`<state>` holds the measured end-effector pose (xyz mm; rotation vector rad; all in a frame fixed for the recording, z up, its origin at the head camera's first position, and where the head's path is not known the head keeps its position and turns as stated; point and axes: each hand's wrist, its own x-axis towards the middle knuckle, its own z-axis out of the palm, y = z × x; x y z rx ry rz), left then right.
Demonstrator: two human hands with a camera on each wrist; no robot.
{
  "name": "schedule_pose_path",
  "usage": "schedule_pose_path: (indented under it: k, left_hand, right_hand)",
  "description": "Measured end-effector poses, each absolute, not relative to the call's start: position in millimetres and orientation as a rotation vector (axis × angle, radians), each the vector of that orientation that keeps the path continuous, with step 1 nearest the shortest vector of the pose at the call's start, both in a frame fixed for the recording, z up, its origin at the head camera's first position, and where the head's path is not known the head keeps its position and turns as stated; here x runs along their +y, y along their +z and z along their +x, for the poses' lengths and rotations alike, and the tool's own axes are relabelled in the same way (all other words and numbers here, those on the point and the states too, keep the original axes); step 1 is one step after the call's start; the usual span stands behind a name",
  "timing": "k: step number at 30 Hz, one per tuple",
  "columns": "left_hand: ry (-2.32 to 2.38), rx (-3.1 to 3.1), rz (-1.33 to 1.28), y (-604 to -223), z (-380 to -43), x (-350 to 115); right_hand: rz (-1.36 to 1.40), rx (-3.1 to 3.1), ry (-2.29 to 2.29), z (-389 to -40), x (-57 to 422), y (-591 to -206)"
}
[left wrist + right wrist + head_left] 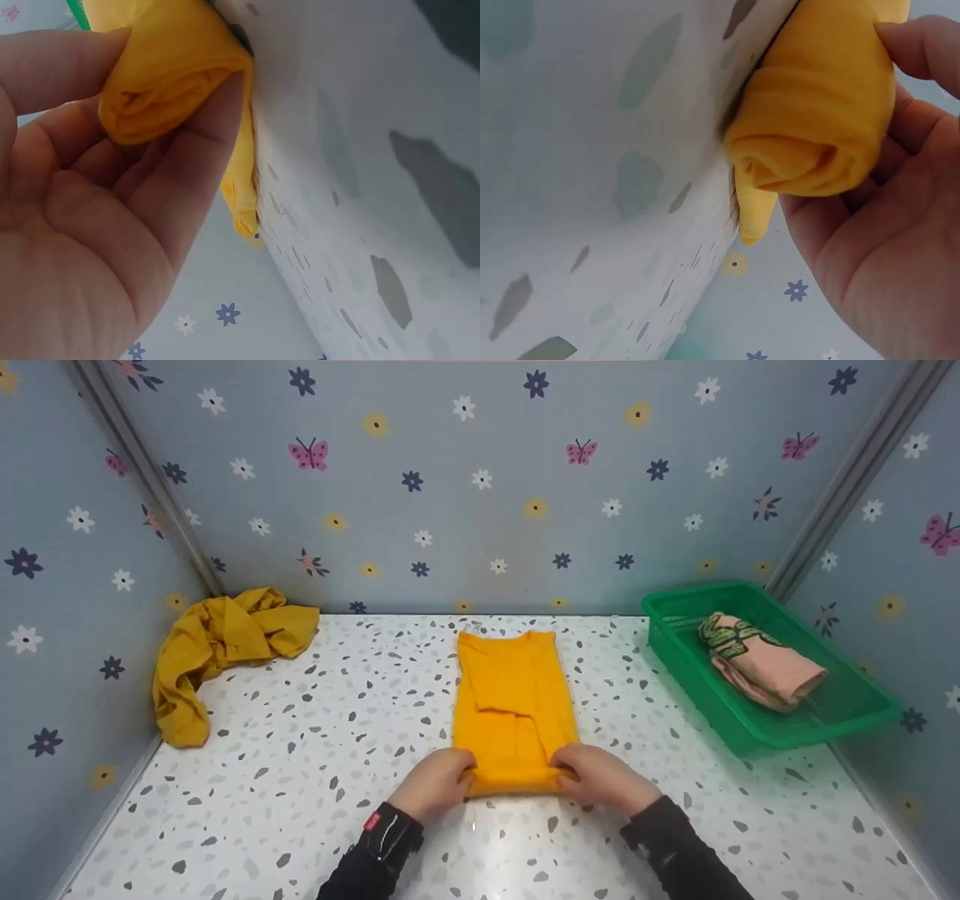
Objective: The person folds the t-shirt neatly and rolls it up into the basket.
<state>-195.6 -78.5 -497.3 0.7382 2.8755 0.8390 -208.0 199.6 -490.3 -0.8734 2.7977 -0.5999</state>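
A yellow long-sleeved shirt (495, 675) lies folded into a narrow strip on the speckled table, a sleeve laid over its upper part. Its near end is rolled into a thick roll (517, 781). My left hand (436, 781) grips the left end of that roll, thumb on top and fingers beneath. At the right end my right hand (606, 777) holds it the same way. Both wrist views show the spiral layers at the ends of the roll (172, 90), (810, 161), between thumb and fingers.
A crumpled mustard-yellow cloth (232, 641) lies at the back left by the wall. On the right stands a green plastic basket (720, 720) holding a folded pink garment (765, 664) with a green print. Flower-patterned panels (480, 457) enclose the table (337, 697) at the back and sides.
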Motion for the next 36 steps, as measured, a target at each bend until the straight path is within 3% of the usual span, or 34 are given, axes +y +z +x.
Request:
schedule_pose_path:
  k: [23,27,36]
  left_hand:
    - [0.877,2.851,0.599,-498.6,-205.1,-76.4]
    - [0.867,2.847,0.580,-497.4,-205.8,-74.4]
    - [0.865,2.837,0.563,-497.5,-207.4,-73.6]
  right_hand:
    - [-0.647,2.917,-0.627,-208.4,198.7,-493.8]
    - [-0.700,3.002,-0.540,-204.6,193.9,-487.4]
    - [-1.141,3.131,-0.499,-192.2,181.1,-478.2]
